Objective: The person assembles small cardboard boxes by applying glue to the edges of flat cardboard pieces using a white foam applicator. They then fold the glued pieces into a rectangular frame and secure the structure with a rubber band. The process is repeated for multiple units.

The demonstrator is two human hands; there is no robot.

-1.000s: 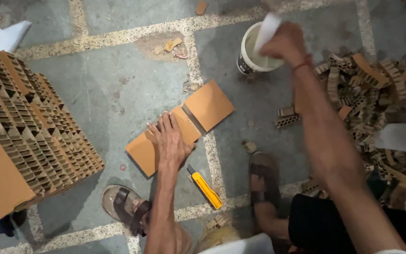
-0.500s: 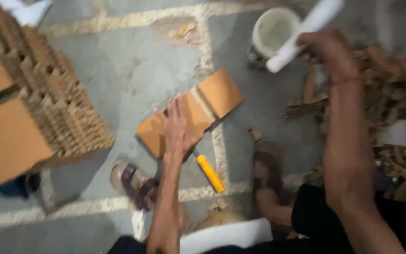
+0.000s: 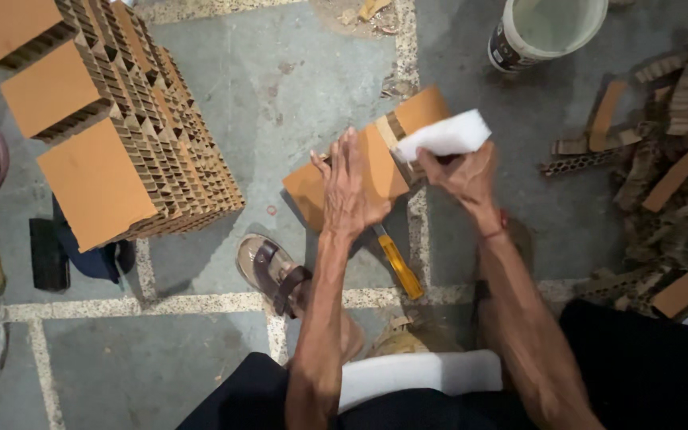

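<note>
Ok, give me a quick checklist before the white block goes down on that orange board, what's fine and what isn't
1. Left hand flat on the orange board, steadying it: ok.
2. Right hand gripping the white block: ok.
3. White block over the board's far half, near the brown strip across it: ok; whether it touches, cannot tell.
4. Yellow-handled tool on the floor clear of both hands, beside the board's near edge: ok.
5. White bucket upright, apart from the board: ok; its contents, cannot tell.
6. Sandalled foot close to the board's near corner: ok, just clear.
</note>
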